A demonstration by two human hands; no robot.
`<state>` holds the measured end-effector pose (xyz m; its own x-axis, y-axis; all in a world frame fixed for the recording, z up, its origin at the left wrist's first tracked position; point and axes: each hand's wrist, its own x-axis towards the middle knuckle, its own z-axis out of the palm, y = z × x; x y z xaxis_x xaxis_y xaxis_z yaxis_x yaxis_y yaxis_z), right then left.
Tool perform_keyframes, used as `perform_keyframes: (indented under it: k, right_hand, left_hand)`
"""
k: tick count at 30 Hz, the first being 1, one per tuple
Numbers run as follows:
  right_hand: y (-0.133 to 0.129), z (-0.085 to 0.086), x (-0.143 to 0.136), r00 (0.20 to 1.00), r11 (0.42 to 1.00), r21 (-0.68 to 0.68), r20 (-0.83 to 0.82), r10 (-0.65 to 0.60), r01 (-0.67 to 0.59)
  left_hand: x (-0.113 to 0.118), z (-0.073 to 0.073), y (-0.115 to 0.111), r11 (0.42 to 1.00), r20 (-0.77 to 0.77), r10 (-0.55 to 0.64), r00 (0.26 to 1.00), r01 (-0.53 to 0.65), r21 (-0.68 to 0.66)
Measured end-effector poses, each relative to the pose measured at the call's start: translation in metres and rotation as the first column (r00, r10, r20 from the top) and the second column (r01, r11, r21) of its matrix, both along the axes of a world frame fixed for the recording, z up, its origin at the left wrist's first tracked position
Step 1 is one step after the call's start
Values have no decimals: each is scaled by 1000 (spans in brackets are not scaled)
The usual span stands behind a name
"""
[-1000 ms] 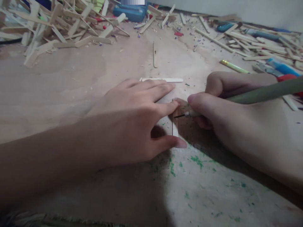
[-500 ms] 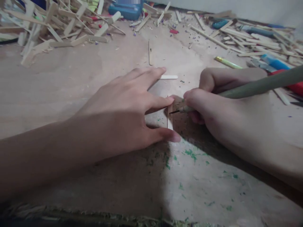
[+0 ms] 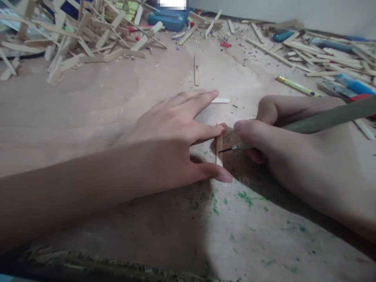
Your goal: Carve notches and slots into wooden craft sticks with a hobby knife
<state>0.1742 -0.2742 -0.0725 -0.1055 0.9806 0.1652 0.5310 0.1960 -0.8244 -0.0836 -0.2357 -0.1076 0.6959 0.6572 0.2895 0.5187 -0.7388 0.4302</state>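
My left hand (image 3: 173,145) lies flat on the board and pinches a short wooden stick (image 3: 219,150) between forefinger and thumb, holding it on edge. My right hand (image 3: 282,149) grips a grey-green craft knife (image 3: 320,119) like a pen. Its thin dark blade tip touches the side of the stick. A flat pale stick (image 3: 220,100) lies on the board just beyond my left fingertips, partly hidden by them.
A wooden board (image 3: 88,105) with green paint flecks serves as the work surface. Piled wooden sticks (image 3: 73,35) fill the far left, more sticks and coloured pens (image 3: 295,86) the far right. A blue case (image 3: 169,19) sits at the back. One loose stick (image 3: 196,70) lies mid-board.
Both hands stay in the same grip; the view has shifted slightly. The blade tip still rests against the held stick.
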Motion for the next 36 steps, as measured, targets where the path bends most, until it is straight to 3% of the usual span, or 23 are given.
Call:
perform_keyframes:
  k: [4,13,18,24,29,36]
  right_hand:
    - [-2,-4,6,996,1000,28,85,-1,-1]
    - [1,-17,45,999,999,31,31,10,-11]
    - [0,-9,21,998,999,38,62,11,-13]
    - [0,1,-10,999,1000,2,34,-25,25]
    - [1,5,-18,998,998,-40,-12,-55,54]
    - [2,6,-20,998,998,-29,-15,-61,61]
  left_hand:
    - [1,0,1,1000,11,-15,1000,15,-12]
    - [4,-1,-1,999,-56,-20,998,21,26]
    - [2,-4,-8,997,-3,3,1000,-3,81]
    - [0,-1,-6,998,-20,-13,1000,12,-64]
    - [-2,-8,-8,1000,42,1,999,-1,-8]
    - [-1,1,-9,1000,-29,4,1000,-5,-21]
